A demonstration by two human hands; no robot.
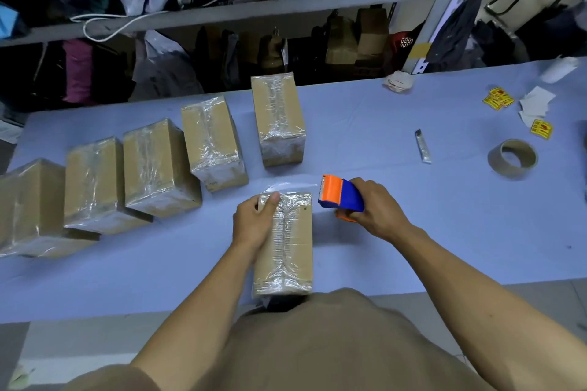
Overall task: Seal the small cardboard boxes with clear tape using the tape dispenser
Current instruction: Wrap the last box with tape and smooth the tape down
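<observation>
On the blue table (413, 232), near its front edge, a taped cardboard box (293, 251) lies under the left hand (254, 222), whose fingers (272, 201) curl over its far corner. Just right, the right hand (376, 211) grips the blue-and-orange tape dispenser (340, 194), clear tape (292, 186) stretching between box and dispenser.

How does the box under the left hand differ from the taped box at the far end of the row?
The near box is held by the left hand, with tape stretched to the dispenser in the right hand; the far box stands untouched and apart. Both are brown cardboard, wrapped in clear tape.
</observation>
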